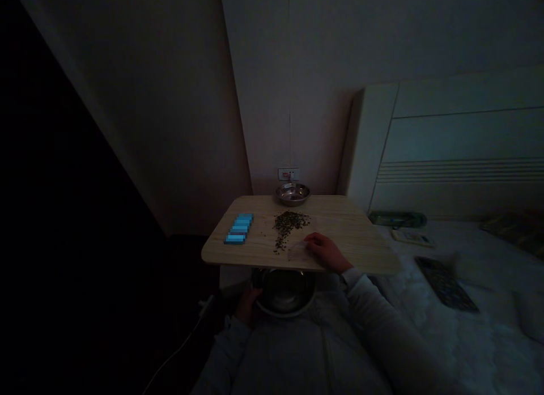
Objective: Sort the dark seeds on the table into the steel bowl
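My left hand (248, 305) grips the left rim of a large metal bowl (285, 311), held in my lap just below the table's front edge. Over the table, my right hand (326, 251) pinches a thin, see-through piece (297, 250) that looks like a plastic card or scraper; the dim light hides its exact kind. Left of and beyond it lies a scattered pile of small dark seeds or beans (290, 220), with a trail running toward the front edge. A smaller shiny metal bowl (293, 195) stands behind the pile.
A phone with a lit, blurred screen (239, 229) lies on the left of the wooden table (357, 236). Behind is a wall socket (288, 174). To the right, a bed (488, 270) holds a green bottle (398, 219) and a dark patterned packet (446, 283). A white cable (178, 349) hangs at lower left.
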`<state>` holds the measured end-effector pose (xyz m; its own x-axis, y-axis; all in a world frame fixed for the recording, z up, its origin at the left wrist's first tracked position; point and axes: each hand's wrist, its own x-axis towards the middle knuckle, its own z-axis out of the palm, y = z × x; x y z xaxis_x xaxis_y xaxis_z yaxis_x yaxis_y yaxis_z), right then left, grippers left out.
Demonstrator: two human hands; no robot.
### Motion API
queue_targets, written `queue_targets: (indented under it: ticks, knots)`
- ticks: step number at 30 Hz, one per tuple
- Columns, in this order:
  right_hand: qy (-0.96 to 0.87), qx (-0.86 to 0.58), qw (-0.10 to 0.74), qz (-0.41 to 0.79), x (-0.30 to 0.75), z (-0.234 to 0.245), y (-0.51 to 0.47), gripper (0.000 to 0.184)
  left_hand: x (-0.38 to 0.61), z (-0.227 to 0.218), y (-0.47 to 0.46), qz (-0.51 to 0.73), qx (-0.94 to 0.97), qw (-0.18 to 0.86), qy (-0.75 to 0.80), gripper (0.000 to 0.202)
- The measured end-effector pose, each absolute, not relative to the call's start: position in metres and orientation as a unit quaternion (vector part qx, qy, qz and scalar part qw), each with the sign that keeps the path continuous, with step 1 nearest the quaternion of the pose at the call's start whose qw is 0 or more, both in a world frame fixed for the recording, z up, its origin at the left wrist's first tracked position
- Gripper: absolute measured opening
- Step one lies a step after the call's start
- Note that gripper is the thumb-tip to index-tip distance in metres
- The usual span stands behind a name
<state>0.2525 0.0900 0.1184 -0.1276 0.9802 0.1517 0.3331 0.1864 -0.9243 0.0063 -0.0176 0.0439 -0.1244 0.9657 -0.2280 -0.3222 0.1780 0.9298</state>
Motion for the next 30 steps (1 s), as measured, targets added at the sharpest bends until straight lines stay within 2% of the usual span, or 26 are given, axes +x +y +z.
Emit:
queue_targets:
  ticks: [14,25,30]
  knots:
    - [-0.658,-0.495,0.386,0.416,0.252,0.119,0.089,0.02,0.005,0.053,-0.019,0.538,0.29,0.591,0.526,0.014]
    - [-0.657,-0.466,0.379,0.455,0.252,0.123,0.086,0.017,-0.002,0.035,-0.017,0.554,0.32,0.566,0.52,0.019]
    - [-0.659,-0.454,0.38,0.464,0.253,0.124,0.086,0.017,0.002,0.032,-0.016,0.568,0.305,0.555,0.526,0.012]
